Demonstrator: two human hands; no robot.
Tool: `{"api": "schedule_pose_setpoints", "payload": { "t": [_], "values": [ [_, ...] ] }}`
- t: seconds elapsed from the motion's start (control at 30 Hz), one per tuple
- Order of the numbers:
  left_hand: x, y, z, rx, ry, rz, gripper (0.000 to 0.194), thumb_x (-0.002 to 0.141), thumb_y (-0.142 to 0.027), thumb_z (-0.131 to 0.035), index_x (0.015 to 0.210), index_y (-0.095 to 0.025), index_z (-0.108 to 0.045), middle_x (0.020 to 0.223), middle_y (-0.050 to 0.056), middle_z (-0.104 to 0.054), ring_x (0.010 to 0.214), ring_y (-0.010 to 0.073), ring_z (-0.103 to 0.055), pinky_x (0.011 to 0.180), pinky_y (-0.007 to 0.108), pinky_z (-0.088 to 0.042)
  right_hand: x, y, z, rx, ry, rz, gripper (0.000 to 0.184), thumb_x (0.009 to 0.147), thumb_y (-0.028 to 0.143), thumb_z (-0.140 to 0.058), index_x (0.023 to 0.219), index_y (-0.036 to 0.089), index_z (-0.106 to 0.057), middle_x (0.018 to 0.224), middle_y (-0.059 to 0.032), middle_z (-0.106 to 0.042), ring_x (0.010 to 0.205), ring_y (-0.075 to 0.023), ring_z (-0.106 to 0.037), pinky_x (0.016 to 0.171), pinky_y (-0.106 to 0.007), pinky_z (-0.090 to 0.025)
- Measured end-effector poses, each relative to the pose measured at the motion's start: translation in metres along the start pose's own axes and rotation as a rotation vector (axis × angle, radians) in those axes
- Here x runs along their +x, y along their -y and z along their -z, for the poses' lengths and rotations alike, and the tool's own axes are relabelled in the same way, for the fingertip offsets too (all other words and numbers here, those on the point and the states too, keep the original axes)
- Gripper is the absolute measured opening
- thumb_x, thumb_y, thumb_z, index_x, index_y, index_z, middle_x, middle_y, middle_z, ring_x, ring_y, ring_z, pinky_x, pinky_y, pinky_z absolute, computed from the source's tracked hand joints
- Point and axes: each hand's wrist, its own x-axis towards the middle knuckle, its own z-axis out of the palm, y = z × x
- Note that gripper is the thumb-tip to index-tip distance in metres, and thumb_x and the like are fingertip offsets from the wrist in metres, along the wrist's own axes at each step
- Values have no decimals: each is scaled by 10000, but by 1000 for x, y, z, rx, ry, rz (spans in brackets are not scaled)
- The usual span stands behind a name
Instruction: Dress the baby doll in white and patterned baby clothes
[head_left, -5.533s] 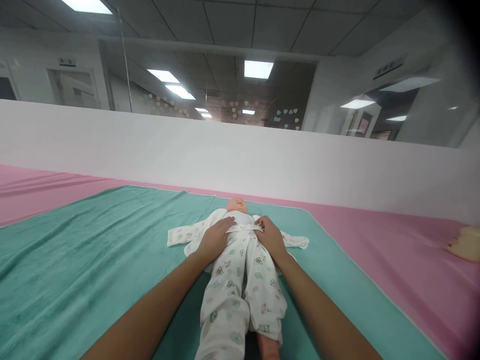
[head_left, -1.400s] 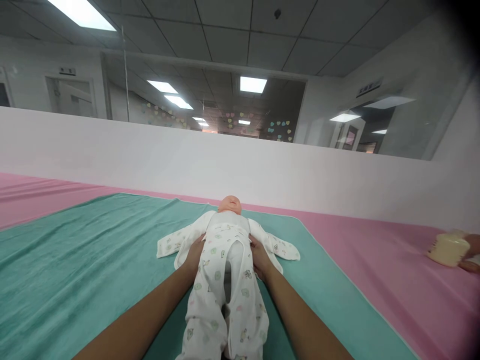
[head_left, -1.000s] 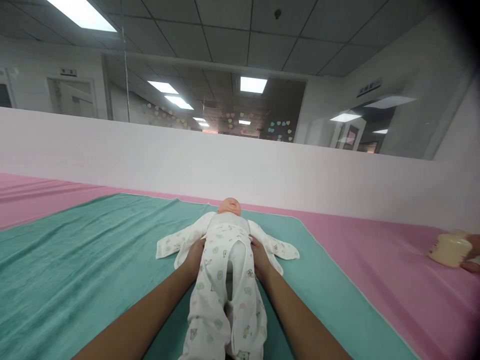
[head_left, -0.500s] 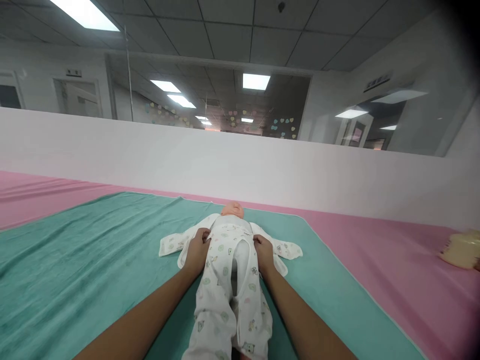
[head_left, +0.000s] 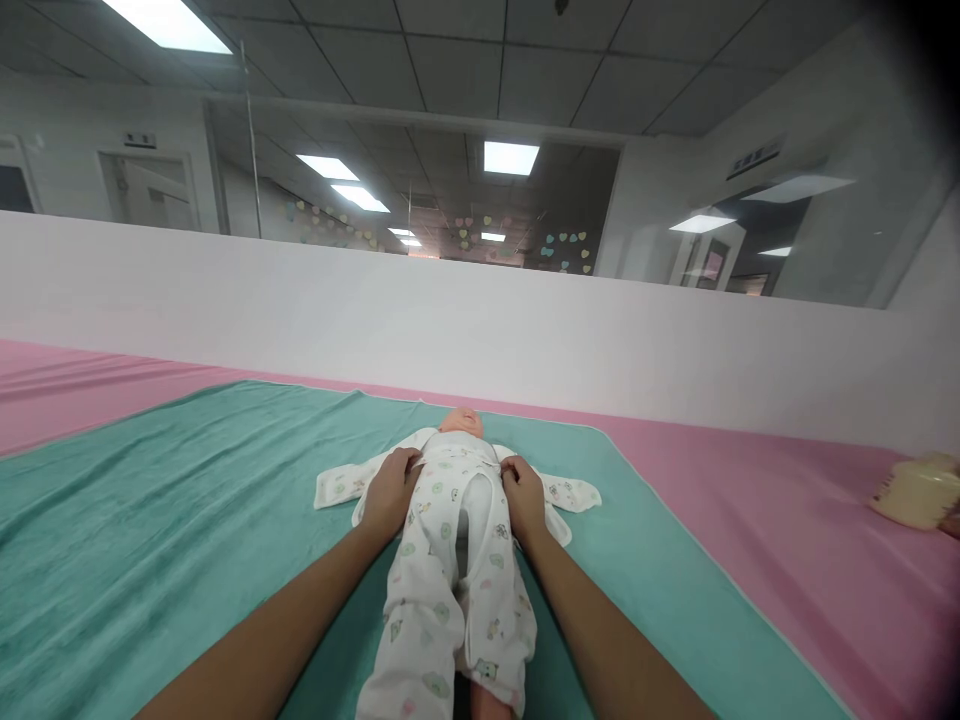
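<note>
A baby doll [head_left: 463,421] lies on its back on a teal blanket [head_left: 247,490], its head toward the white wall. It wears white printed pants [head_left: 427,545] with an open crotch, and a white printed shirt [head_left: 346,484] whose sleeves spread out to both sides. At the left side of the waist, my left hand [head_left: 394,490] has its fingers closed on the pants near the waistband. My right hand [head_left: 523,494] pinches the pants' edge at the opposite side. Below the right-hand pant leg, part of the doll's leg [head_left: 489,702] shows. Some fingertips are hidden by cloth.
Pink cloth [head_left: 739,500] covers the surface around the blanket. A pale yellow container [head_left: 915,490] stands at the far right, with part of a hand [head_left: 952,522] beside it. Behind rises a low white wall [head_left: 480,335] with glass above it.
Both hands have shifted slightly toward the doll's head, pulling the pants' waist up. More of the doll's leg shows at the right-hand hem. The view has tilted a little.
</note>
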Motion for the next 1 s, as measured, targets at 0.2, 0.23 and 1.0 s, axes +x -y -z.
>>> {"api": "schedule_pose_setpoints", "payload": {
  "t": [0.2, 0.23, 1.0],
  "values": [
    [15, 16, 0, 146, 88, -205, 421, 878, -322, -367, 1279, -214, -438, 1358, 41, -445, 1315, 224, -261, 1087, 433, -199, 14, 7, 1, 177, 206, 152, 247, 819, 390, -463, 884, 204, -611, 991, -49, -584, 955, -183, -519, 850, -301, -392],
    [17, 18, 0, 137, 149, -175, 459, 881, -331, -354, 1328, -231, -386, 1391, 28, -410, 1331, 219, -241, 1097, 448, -161, 17, 7, 3, 187, 269, 158, 254, 808, 414, -490, 884, 202, -606, 1018, -52, -576, 972, -187, -514, 849, -303, -396],
    [28, 16, -20, 279, -19, 153, 176, 836, -288, -438, 896, -185, -567, 961, 63, -618, 942, 222, -510, 757, 304, -354, 51, -10, -21, -307, 325, 49, 320, 851, 490, -364, 749, 210, -479, 695, 22, -558, 650, -143, -489, 574, -237, -282]
  ]
}}
